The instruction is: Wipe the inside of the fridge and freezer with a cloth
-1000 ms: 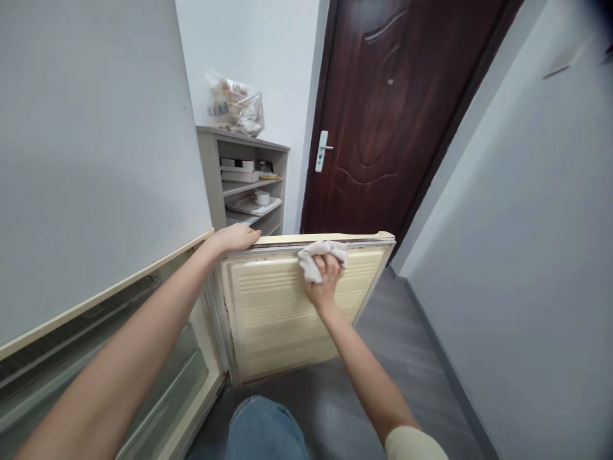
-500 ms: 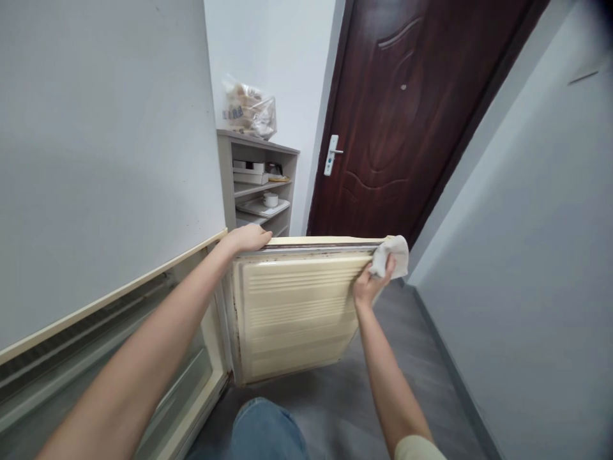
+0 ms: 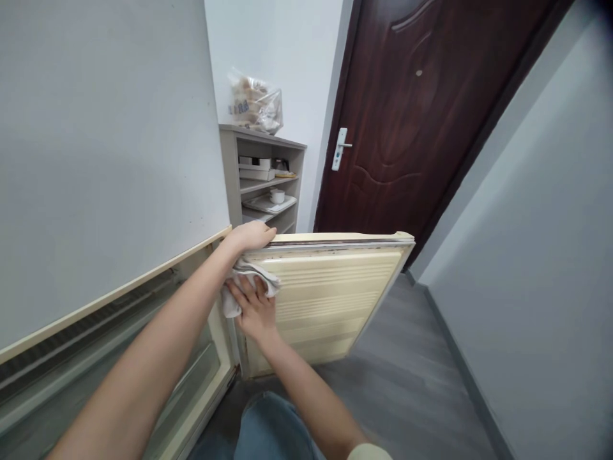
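Observation:
A cream fridge door [image 3: 330, 300] stands swung open in front of me, its ribbed inner face toward me. My left hand [image 3: 251, 236] rests curled over the door's top edge near the hinge side. Just below it, my right hand [image 3: 253, 306] presses a white cloth [image 3: 249, 278] flat against the inner face at its upper left corner, fingers stretched over the cloth. A dark, dirty seal line runs along the door's top edge.
The open fridge body [image 3: 143, 358] lies at lower left under a grey-white wall. A grey shelf unit [image 3: 263, 179] with dishes and a plastic bag [image 3: 256, 105] on top stands behind. A dark brown door [image 3: 407, 115] and grey floor [image 3: 412, 370] are beyond.
My right hand has swept the cloth from the door's upper right corner leftward to the upper left, beside the hinge. The left hand has kept its hold on the top edge.

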Demonstrator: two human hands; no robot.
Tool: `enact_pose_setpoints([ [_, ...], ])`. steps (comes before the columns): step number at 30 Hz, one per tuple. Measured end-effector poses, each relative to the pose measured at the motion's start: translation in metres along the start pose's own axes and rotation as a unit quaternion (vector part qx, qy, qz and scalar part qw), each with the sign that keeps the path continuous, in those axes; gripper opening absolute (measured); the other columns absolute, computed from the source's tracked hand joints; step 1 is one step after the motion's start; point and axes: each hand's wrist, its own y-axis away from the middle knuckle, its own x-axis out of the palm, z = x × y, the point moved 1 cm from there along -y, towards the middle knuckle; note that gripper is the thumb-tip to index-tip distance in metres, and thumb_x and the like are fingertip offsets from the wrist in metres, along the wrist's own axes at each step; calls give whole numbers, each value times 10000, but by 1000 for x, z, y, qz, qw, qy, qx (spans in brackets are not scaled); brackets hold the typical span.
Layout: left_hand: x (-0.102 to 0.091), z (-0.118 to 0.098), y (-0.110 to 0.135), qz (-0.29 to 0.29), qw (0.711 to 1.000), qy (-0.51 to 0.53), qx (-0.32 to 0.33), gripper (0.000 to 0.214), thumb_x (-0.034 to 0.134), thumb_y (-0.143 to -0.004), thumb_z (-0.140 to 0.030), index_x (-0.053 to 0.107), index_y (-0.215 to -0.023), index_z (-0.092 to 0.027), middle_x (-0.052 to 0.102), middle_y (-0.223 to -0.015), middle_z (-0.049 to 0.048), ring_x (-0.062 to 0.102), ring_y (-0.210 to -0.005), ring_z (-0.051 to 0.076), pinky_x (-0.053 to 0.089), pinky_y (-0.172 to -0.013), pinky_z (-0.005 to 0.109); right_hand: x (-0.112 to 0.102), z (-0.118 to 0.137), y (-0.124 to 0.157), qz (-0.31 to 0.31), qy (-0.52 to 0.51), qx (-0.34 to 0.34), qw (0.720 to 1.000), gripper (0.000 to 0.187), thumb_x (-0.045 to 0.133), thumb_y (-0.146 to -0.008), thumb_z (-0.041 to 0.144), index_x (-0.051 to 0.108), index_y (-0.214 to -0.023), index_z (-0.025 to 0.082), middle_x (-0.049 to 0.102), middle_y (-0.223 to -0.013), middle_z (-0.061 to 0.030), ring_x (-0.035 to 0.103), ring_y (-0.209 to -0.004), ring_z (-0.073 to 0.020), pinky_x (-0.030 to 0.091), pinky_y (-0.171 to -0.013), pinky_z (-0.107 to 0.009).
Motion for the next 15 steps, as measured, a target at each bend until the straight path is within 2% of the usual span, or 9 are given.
enact_pose_setpoints([
  [2,0,0,1,-3,1000,-2,0,658,175,-816,-525,694,-921,-134,711,-1114,223,659,-1038,328,496,-850,407,-3,-14,10,7,11,-4,1000,610,476,-880,309,320,-1466,377,366,-1512,30,249,-1408,-240,295,-1072,-394],
  [4,1,0,2,-6,1000,-3,0,666,169,-817,-523,692,-941,-129,701,-1137,230,657,-1043,337,498,-850,418,-8,-38,24,3,34,21,999,627,518,-837,268,381,-1441,368,372,-1508,8,226,-1419,-269,271,-1091,-430],
  [7,1,0,3,-11,1000,-5,-2,676,164,-819,-523,686,-979,-124,682,-1179,235,646,-1069,349,500,-858,432,-22,-92,49,-15,66,76,995,690,545,-780,230,391,-1447,308,299,-1541,-48,110,-1446,-329,186,-1121,-532],
  [10,0,-1,3,-12,1000,-9,-9,654,175,-819,-505,689,-978,-132,681,-1188,225,643,-1076,345,505,-855,430,-41,-157,72,-71,64,152,984,751,486,-801,230,237,-1510,220,135,-1586,-109,-18,-1454,-347,120,-1115,-612],
  [13,0,-1,2,-9,1000,-11,-11,635,181,-818,-489,688,-981,-144,686,-1186,213,648,-1068,331,508,-851,415,-62,-217,86,-162,6,284,945,707,364,-898,324,92,-1529,158,74,-1587,-144,-28,-1459,-313,121,-1130,-592],
  [15,0,-1,1,-9,1000,-11,-13,640,179,-816,-489,685,-990,-138,682,-1193,218,647,-1069,333,509,-848,415,-73,-243,88,-206,-52,362,907,719,312,-924,414,51,-1526,118,93,-1580,-163,16,-1460,-292,122,-1151,-545],
])
